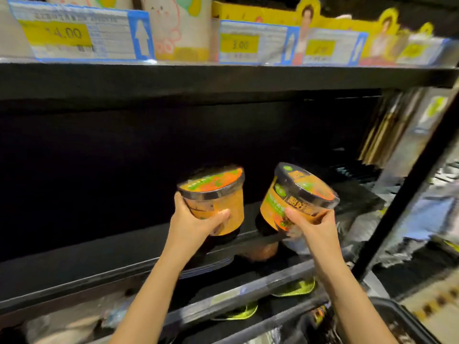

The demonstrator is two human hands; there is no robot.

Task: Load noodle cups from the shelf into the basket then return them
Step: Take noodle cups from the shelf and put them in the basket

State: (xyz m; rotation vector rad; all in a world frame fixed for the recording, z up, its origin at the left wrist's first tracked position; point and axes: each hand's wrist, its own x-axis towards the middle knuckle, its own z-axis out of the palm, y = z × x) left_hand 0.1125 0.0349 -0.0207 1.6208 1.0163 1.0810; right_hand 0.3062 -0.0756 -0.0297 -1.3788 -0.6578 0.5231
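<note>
Left hand [196,219] clasps an orange noodle cup [213,194]; right hand [313,224] grips a second, tilted cup [295,194]. Both are held at the dark, nearly bare shelf [99,264]. Basket [407,316] corner at lower right, contents blurred. Probably the return phase, though loading can't be ruled out.

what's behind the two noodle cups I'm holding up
Behind the left cup and right cup, held by the left hand and right hand, only dark shelf shows; its back is too dark to see.
</note>
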